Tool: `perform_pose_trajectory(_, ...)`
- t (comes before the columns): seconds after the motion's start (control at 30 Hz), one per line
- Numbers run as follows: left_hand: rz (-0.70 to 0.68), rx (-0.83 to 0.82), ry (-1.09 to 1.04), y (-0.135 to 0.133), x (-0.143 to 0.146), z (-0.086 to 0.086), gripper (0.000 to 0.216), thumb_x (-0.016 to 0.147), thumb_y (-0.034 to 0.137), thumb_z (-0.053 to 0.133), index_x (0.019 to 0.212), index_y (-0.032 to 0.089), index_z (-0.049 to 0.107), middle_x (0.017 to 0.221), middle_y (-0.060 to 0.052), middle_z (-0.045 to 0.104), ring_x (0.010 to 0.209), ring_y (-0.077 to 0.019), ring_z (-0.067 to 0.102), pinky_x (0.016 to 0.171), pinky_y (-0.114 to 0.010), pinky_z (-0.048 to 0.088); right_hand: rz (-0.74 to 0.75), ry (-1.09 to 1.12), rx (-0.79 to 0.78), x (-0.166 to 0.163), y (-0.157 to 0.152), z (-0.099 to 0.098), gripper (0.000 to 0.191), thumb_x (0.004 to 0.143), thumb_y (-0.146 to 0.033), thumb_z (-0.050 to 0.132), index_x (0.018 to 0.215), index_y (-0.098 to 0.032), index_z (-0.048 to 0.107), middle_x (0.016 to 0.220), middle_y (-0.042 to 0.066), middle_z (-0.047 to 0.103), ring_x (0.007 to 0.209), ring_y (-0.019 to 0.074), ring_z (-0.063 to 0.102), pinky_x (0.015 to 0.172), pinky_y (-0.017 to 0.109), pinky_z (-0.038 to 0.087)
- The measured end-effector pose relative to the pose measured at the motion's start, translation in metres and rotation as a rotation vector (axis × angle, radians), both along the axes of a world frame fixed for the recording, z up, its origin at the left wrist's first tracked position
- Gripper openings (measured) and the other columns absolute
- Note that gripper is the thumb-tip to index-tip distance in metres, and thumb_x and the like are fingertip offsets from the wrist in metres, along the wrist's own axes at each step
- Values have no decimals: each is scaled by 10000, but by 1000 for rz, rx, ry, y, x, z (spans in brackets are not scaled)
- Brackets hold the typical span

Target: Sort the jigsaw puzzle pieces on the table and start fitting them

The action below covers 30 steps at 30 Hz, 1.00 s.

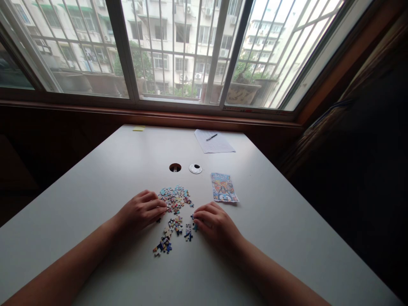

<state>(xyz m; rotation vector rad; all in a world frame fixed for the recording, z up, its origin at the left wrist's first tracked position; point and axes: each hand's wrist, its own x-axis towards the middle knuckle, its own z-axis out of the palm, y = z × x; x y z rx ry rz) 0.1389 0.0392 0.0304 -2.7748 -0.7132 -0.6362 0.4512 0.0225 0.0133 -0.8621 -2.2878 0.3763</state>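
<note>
A heap of small jigsaw puzzle pieces (176, 195) lies on the white table, light blue at its far side and mixed colours nearer me. My left hand (143, 209) rests at the heap's left edge, fingers stretched over and touching pieces; its thumb is mostly hidden. Right of the heap, my right hand (216, 222) pinches a dark blue puzzle piece (193, 216) between thumb and fingers, low over the table. Between the hands are a few joined-looking pieces (188, 231). A looser cluster of pieces (163, 245), dark blue and yellow, trails toward me.
A colourful picture sheet (223, 187) lies beyond my right hand. Farther off are a paper (216, 144) with a pen (211, 137), and a yellow note (139, 128). A round cable hole (175, 168) opens in the table beside its white cover (195, 169). A barred window stands behind.
</note>
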Motion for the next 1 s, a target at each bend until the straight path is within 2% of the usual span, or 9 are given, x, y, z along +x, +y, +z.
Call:
perform_pose_trajectory(0.27,2,-16,-51,-3,0,3,147,946,183,619,1075,236,666,1066,-24,743,929,-189,600,818,-350,486,0,-13,11,0,0,1,107,961,-215,611,984,-222,716,973,70,725,897,206,617,809,372,525)
perform_pose_trajectory(0.4,-54,-112,-100,-6,2,4,171,932,179,637,1095,229,655,1048,-34,737,936,-179,605,848,-331,502,6,-22,18,0,-1,3,105,963,-211,610,980,-231,712,971,62,726,905,204,615,811,365,521)
perform_pose_trajectory(0.53,-61,-206,-190,-7,3,1,137,917,179,650,1037,244,672,984,-36,724,938,-171,612,879,-316,506,3,-34,15,0,-1,3,106,961,-214,612,984,-237,713,976,66,725,904,206,616,812,368,524)
perform_pose_trajectory(0.63,-6,-231,-182,-5,2,-1,124,917,198,653,1028,244,684,1014,-54,707,990,-194,598,905,-341,499,4,-36,7,0,-1,2,111,961,-208,610,991,-235,713,989,68,724,911,209,612,816,373,522)
perform_pose_trajectory(0.87,137,-221,-263,-1,-3,-4,278,928,169,609,1188,254,658,1113,-71,670,1045,-220,560,926,-379,484,6,-34,8,0,-1,3,113,951,-191,616,991,-237,711,990,63,722,915,204,615,816,365,524)
perform_pose_trajectory(1.0,176,-221,-296,2,-7,-4,258,927,145,562,1132,240,686,1077,-68,670,1016,-216,559,911,-379,484,-1,-37,21,0,-2,5,115,949,-192,620,992,-242,714,983,67,722,905,203,627,816,364,531)
